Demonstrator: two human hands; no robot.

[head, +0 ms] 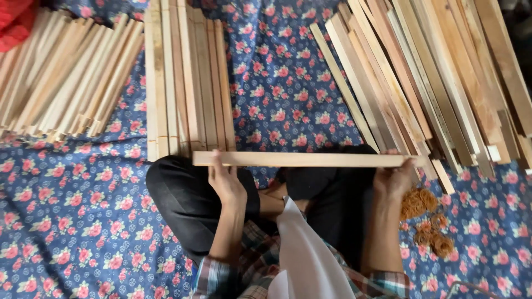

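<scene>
Wooden slat (305,160) lies level across my two hands, just above my knees. My left hand (226,182) grips it near its left end, fingers curled over the top edge and thumb behind, closed tight on the wood. My right hand (394,178) holds the other end in the same way, the fingers clamped around the slat, so it spans from one hand to the other.

Nearest to me is my plaid shirt (260,260) and a white cloth (305,254) that hangs down over my chest. Below my hands are my legs in black trousers (188,194), crossed on the blue flowered sheet (72,221) that covers the ground.

Just beside my right hand, a little lower, lies a small heap of brown rubber bands (424,218) on the sheet.

Beyond my left hand a stack of pale slats (185,77) lies with its near ends just beside my fingers; the slats run away from me. Farther to the left of it is a second pile (61,77), tilted, well apart from my hand. Past my right hand a wide fan of longer, darker slats (432,72) goes up to the far right, and its near ends come close to my fingers. At the far left corner I see a bit of red cloth (16,22).
</scene>
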